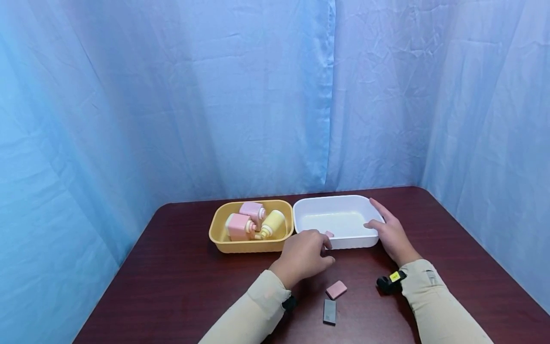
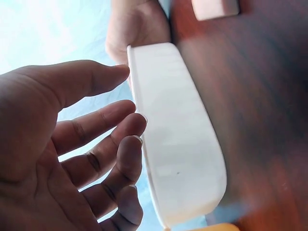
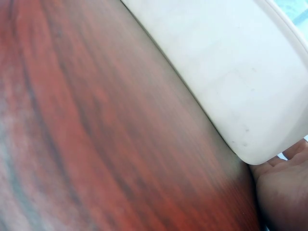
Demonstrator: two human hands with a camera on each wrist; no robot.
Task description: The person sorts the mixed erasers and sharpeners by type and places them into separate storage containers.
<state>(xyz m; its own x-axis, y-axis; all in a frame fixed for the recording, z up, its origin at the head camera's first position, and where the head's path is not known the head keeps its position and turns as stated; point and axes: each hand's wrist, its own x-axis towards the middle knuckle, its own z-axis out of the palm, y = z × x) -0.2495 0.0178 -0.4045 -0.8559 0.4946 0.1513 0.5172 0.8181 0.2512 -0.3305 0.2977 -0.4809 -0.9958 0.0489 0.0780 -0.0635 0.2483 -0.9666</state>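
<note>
To the far left, a broad run of dark red-brown bench (image 1: 180, 267) is bounded by its slanting left edge and, at the back, by a blue curtain (image 1: 258, 95). Next comes a yellow tray (image 1: 253, 247), in which two squared pink bottles (image 1: 238, 228) and a yellow bottle (image 1: 273, 222) are heaped. Its right end is set close against a white tray (image 1: 356, 242), so little room is left between the two.

Over the white tray's near left corner the left hand (image 1: 304, 255) is held, its fingers loosely bent and nothing gripped; whether the rim is touched by the fingertips cannot be told. Just past those fingers, inside the near wall, a small pink piece (image 1: 329, 234) is seen — partly hidden.

Nearer the front, a pink block (image 1: 336, 290) and a grey block (image 1: 329, 312) are laid close together on the bench, below and to the right of the left hand.

The white tray's right end is gripped by the right hand (image 1: 388, 236), with the thumb brought over the rim and the other fingers kept outside — beyond it, more bench is left as far as the right edge.
</note>
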